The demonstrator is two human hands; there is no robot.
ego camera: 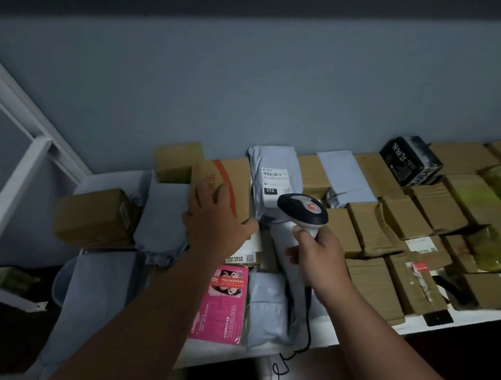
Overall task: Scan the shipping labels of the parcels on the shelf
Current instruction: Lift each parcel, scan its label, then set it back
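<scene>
The right hand [319,252] has its fingers [293,253] clamped round the handle of the scanner [302,212], head aimed toward the grey mailer [273,179], whose shipping label [275,184] faces up. The left hand [214,220] rests on the cardboard box [229,182], fingers spread and fairly straight over its near face, probably steadying it or turning it to expose a label. All parcels lie on the white shelf [412,322].

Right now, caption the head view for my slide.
Right hand aims a barcode scanner toward a grey mailer's label while the left hand holds a cardboard box.
</scene>
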